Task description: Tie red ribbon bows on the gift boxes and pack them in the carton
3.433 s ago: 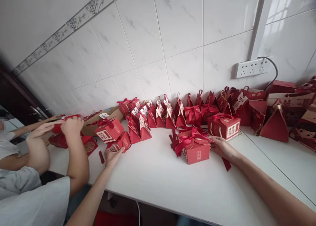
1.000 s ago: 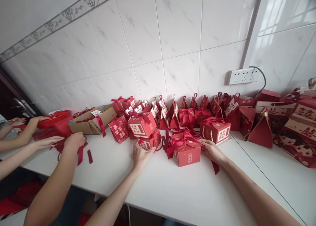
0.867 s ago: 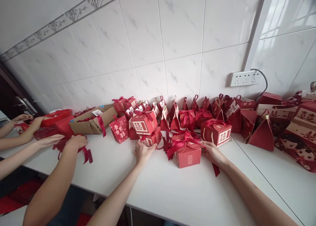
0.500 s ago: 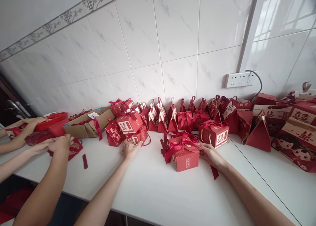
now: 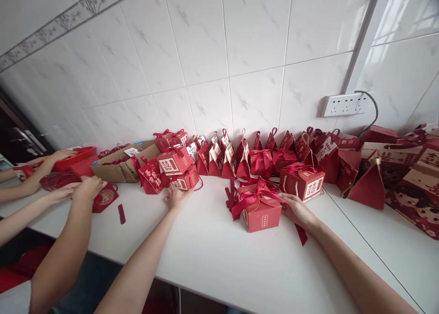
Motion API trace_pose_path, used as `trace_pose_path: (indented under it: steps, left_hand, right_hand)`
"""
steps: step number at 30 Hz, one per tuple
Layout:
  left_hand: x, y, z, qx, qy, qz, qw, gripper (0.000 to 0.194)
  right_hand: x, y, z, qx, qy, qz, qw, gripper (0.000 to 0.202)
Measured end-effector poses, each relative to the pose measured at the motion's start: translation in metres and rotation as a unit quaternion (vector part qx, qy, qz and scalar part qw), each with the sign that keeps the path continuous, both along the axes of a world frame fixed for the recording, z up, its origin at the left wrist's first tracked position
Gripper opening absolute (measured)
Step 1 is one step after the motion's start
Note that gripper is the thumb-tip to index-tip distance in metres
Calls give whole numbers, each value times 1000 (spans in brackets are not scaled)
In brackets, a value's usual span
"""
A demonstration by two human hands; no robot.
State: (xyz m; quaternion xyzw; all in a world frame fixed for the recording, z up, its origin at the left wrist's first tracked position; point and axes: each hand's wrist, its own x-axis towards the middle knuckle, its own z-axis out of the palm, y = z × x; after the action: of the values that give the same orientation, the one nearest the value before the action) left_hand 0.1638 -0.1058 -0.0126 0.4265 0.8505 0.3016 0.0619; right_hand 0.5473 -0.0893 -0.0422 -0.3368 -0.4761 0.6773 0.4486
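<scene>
My left hand [image 5: 177,197] touches the front of a small red box [image 5: 187,179]; its fingertips are partly behind the box, so its grip is unclear. Another red box with a white label [image 5: 173,162] rests on top of that one. My right hand [image 5: 297,211] is at the right side of a red box with a ribbon bow [image 5: 262,213], fingers at the ribbon and box edge, partly hidden. Just behind it stands a rope-handled red box [image 5: 302,182]. A triangular red box [image 5: 151,176] leans left of the stacked pair.
Rows of pointed red boxes [image 5: 215,160] line the tiled wall. A cardboard carton [image 5: 116,171] and a red basin [image 5: 73,159] are at the left, where other people's hands [image 5: 89,188] work. A ribbon strip [image 5: 121,214] lies on the white table [image 5: 206,250]. More gift boxes fill the right.
The view has shifted slightly. My hands remain at the same boxes. At the left, another person's red box has tilted so that its gold pattern shows more.
</scene>
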Motion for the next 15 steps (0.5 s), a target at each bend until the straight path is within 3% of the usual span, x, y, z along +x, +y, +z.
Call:
trace_pose_path:
  steps: [5,10,11,13,15]
  left_hand:
    - [19,-15,2,-10,10,27,1000,86]
    - [64,-51,-12,-21,-16,-51,998,81]
    - [75,-56,-16,-20,-43,-81,996,78]
    - [98,-60,-20,15,-187,-135,973,70]
    - [120,-52,-21,49,-282,-151,946,60]
  right_hand:
    - [-2,-1,1,4,-4,1,1000,33]
    - [-4,1,2,9,9,-4,1000,35]
    - [-5,2,2,9,11,-7,1000,35]
    - [-5,3,3,10,8,-16,1000,35]
    - [-5,2,2,15,-5,-27,1000,36]
